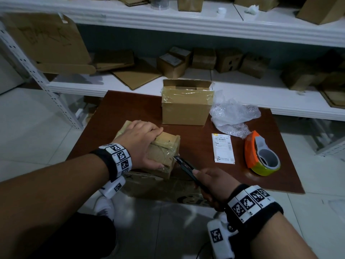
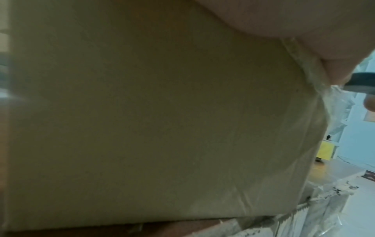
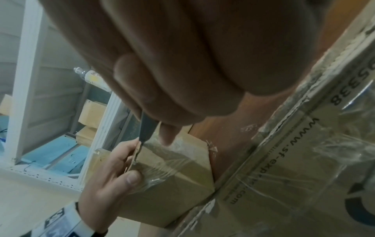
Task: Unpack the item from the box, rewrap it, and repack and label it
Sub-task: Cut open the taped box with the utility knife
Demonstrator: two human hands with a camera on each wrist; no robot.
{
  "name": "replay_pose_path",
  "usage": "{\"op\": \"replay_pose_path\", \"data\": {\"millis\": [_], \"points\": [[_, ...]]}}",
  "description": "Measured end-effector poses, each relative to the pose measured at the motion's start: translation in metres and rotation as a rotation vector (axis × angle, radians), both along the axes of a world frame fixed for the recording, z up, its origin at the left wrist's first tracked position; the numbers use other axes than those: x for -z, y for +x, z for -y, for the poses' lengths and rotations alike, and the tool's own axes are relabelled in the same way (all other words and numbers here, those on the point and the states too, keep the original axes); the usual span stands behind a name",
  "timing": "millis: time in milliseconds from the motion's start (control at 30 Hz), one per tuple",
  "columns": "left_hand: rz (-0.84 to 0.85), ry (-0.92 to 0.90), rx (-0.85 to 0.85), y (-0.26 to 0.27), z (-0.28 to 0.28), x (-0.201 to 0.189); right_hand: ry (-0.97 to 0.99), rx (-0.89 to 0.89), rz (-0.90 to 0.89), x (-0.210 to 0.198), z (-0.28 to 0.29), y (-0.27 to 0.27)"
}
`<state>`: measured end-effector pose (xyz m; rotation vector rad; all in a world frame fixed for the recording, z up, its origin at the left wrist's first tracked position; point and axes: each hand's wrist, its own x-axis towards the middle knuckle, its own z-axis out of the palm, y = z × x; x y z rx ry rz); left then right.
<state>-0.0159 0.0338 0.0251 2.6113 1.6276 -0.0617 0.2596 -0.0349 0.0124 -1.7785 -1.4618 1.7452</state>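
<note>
On board: 2 boxes, sealed near-left, open far. 1 knife, 1 label, 1 tape dispenser, 1 bubble wrap. 2 hands: left, right.

Brown board on floor: boxes, bubble wrap, label, tape dispenser.

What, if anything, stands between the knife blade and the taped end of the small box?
Nothing visible does. The knife in the right hand already meets the taped end of the small box. The left hand grips the box, its thumb close beside the blade.
</note>
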Motion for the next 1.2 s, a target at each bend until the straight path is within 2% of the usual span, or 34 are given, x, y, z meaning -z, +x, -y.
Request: {"op": "replay_pose_path", "data": {"millis": [400,667,1000,1200], "points": [[-0.004,0.011,-0.006,0.0,0.0,0.002,-0.006,-0.07,-0.007,-0.004,0.006,0.005],[0.0,0.007,-0.01,0.0,0.001,0.001,0.005,0.088,-0.033,-0.005,0.0,0.006],[-0.001,0.002,-0.012,0.0,0.001,0.0,0.012,-0.003,-0.017,-0.002,0.004,-0.004],[0.011,-0.009,-0.011,0.001,0.001,-0.001,0.021,0.052,-0.042,-0.003,0.004,-0.006]]}}
